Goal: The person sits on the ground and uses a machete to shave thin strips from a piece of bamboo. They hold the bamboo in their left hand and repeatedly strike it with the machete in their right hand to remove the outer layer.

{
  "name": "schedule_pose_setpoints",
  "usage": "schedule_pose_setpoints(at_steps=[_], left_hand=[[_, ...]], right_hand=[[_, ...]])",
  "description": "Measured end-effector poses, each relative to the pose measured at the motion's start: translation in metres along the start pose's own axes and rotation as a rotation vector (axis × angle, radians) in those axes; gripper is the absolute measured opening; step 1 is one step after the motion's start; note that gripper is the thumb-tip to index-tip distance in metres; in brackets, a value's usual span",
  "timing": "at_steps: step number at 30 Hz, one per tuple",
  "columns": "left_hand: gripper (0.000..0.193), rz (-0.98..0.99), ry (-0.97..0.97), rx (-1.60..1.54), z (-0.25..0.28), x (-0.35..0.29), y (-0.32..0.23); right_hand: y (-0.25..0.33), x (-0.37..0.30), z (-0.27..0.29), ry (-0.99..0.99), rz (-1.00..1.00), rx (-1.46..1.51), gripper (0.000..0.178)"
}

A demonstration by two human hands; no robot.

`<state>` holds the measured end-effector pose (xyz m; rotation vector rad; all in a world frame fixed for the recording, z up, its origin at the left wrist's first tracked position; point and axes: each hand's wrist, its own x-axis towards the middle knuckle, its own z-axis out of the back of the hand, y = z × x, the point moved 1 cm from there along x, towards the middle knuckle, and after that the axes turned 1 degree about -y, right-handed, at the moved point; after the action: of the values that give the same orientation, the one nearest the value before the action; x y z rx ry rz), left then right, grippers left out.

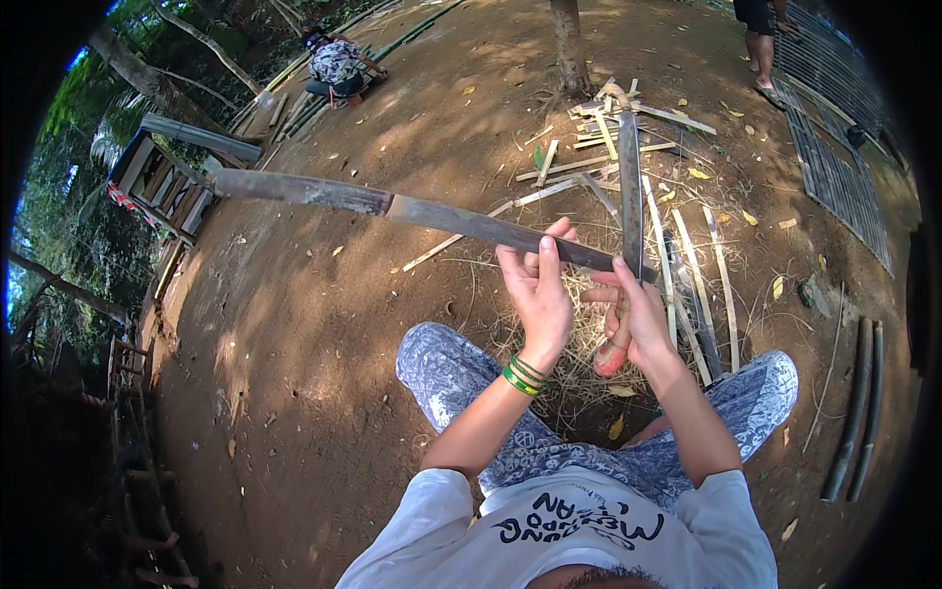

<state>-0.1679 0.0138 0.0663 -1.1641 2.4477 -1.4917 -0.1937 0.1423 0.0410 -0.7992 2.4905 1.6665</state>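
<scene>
A long dark split bamboo strip (461, 218), with a joint partway along, slants across in front of me, its far end out to the left. My left hand (542, 304) is closed on it near its right end, thumb on top. In my right hand (643, 319) is a machete (630, 187), its wooden handle with a reddish end in my fingers. The blade points away from me and crosses the strip's right end, close to my right thumb. Thin shavings (579, 378) lie on the ground between my knees, partly hidden by my hands.
Pale bamboo strips (692, 257) and cut pieces lie beyond my hands, by a tree trunk (569, 44). Two dark poles (849, 412) and a slatted bamboo panel (834, 162) lie at the right. One person (336, 64) crouches far left; another (760, 39) stands far right.
</scene>
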Motion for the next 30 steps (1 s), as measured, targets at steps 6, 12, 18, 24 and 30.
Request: schedule_pose_setpoints(at_steps=[6,12,18,24,30], left_hand=[[0.02,0.009,0.145,0.173,0.009,-0.017,0.019],[0.044,0.367,0.498,0.001,0.059,-0.027,-0.016],[0.077,1.113,0.579,-0.556,0.101,-0.068,-0.091],[0.051,1.293,0.442,-0.416,0.089,-0.08,-0.107],[0.04,1.145,0.249,-0.311,0.06,-0.084,-0.08]], right_hand=[[-0.013,0.037,0.0,-0.149,0.06,0.487,0.032],[0.022,0.071,0.035,-0.004,0.119,0.598,0.02],[0.078,0.096,0.082,-0.079,0.357,0.424,0.02],[0.111,0.105,0.106,-0.234,0.498,0.035,0.023],[0.097,0.055,0.092,-0.336,0.639,-0.823,0.033]])
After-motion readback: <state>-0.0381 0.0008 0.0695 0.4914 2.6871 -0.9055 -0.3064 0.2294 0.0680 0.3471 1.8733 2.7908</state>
